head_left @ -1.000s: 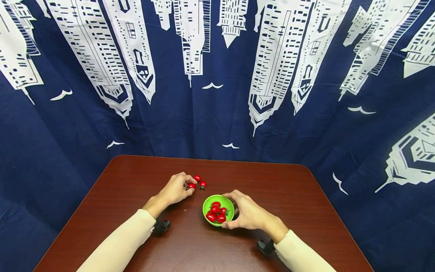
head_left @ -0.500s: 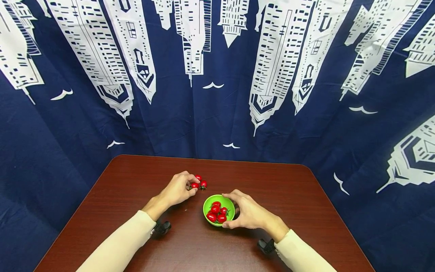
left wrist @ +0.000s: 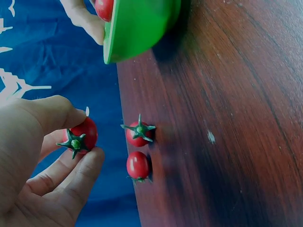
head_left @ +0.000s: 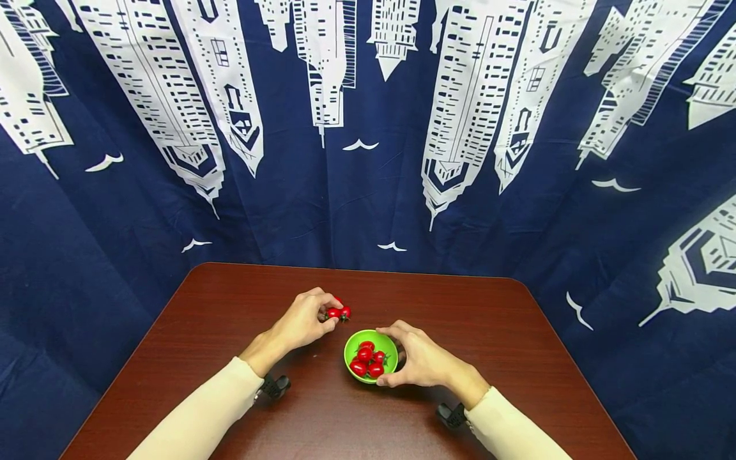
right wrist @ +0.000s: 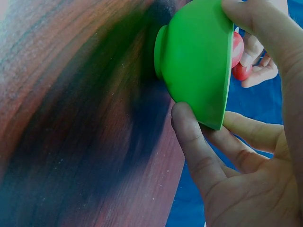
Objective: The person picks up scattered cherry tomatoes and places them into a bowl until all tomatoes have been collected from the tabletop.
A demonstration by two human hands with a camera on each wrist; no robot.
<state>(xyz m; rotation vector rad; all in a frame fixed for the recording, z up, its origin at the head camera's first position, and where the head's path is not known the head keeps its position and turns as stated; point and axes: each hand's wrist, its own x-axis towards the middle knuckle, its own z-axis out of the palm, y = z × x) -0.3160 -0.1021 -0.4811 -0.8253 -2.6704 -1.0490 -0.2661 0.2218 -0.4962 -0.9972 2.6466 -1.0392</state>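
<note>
My left hand (head_left: 307,317) pinches a small red cherry tomato (left wrist: 85,135) with a green star-shaped stem between thumb and fingers. Two more cherry tomatoes lie just beyond it on the table: one stem-up (left wrist: 138,134), the other on its side (left wrist: 138,165). In the head view, the farther of these is mostly hidden behind the left fingers. My right hand (head_left: 428,358) holds a green bowl (right wrist: 199,61) from its right side, thumb at the near rim and fingers around the far side. Several cherry tomatoes (head_left: 365,354) sit inside the bowl, which stands upright on the table.
The brown wooden table (head_left: 471,313) has rounded far corners. Behind it hangs a dark blue cloth (head_left: 345,198) printed with white buildings and birds. Black straps with small camera units circle both wrists. A small pale speck (left wrist: 211,137) marks the tabletop.
My left hand has moved slightly right with the pinched tomato, coming closer in the head view to the two loose ones and covering more of the far one. The right hand and bowl stay put.
</note>
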